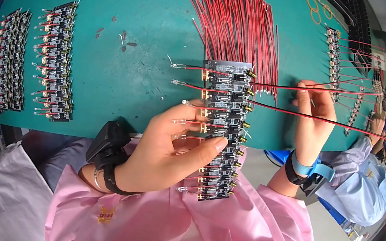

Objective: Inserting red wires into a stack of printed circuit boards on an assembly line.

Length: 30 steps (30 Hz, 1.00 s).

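Observation:
My left hand [162, 151] grips a long black circuit board strip [233, 122], its thumb on the face and fingers behind. The strip stands lengthwise before my chest, over the table's near edge. Small clear bulbs [175, 82] on short red leads stick out from its left side; brass-coloured parts line its right side. Two red-and-black wires run rightward from its upper end. Thumb and forefinger of my right hand [316, 121] pinch the upper wire [280, 86]. The lower wire [276, 109] crosses in front of that hand. Beyond the strip lies a thick bundle of red-and-black wires [237, 26].
Similar board strips lie on the green tabletop [146, 5] at left, one single strip [54, 61] and a stacked group [6, 63]. More wired boards [333, 57] sit at right. Rubber bands [314, 10] lie far right. A co-worker's blue sleeve [365, 175] shows at right.

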Each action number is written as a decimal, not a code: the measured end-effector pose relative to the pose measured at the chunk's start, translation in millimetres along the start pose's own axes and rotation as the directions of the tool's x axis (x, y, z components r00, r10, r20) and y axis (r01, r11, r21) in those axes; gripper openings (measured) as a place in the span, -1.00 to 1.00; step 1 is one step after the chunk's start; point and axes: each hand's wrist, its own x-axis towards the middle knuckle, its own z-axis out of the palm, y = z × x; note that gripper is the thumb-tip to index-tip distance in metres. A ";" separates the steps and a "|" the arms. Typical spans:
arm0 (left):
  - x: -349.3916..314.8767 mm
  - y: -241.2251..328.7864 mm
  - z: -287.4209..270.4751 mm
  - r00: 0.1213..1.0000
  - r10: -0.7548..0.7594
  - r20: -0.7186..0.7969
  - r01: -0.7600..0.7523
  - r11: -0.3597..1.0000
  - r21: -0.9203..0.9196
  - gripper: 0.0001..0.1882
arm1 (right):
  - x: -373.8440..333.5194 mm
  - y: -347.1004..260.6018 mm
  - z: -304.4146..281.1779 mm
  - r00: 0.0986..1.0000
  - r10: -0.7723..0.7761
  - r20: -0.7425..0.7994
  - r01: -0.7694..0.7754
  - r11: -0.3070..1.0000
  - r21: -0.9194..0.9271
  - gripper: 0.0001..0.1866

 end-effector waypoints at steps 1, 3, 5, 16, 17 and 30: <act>-0.3 -0.1 0.1 1.000 -0.001 -0.001 0.001 1.000 0.002 -0.71 | -1.3 3.2 -0.8 1.000 -0.012 -0.014 0.011 0.996 -0.093 -0.91; -0.5 -0.2 0.2 1.000 -0.002 -0.002 0.002 1.000 0.004 -0.71 | -3.1 5.1 -2.2 0.999 -0.025 -0.027 0.019 0.982 -0.186 -0.90; 0.1 -0.2 0.5 1.000 0.002 -0.001 -0.002 1.000 0.015 -0.71 | -4.6 1.1 -1.9 1.000 0.026 -0.002 -0.025 0.971 -0.237 -0.93; 2.3 -1.9 5.0 0.999 -0.010 -0.041 0.010 1.000 0.013 -0.71 | -33.9 -39.6 23.8 0.880 -0.431 0.200 0.434 0.900 0.029 -0.83; 2.2 -2.1 4.7 0.999 -0.007 -0.035 0.008 1.000 0.018 -0.70 | -34.6 -38.2 25.0 0.881 -0.433 0.189 0.435 0.900 0.033 -0.82; 1.5 -2.0 3.9 0.999 -0.034 -0.039 0.033 0.999 -0.025 -0.69 | -34.5 -39.3 30.5 0.864 -0.466 0.189 0.482 0.875 -0.041 -0.81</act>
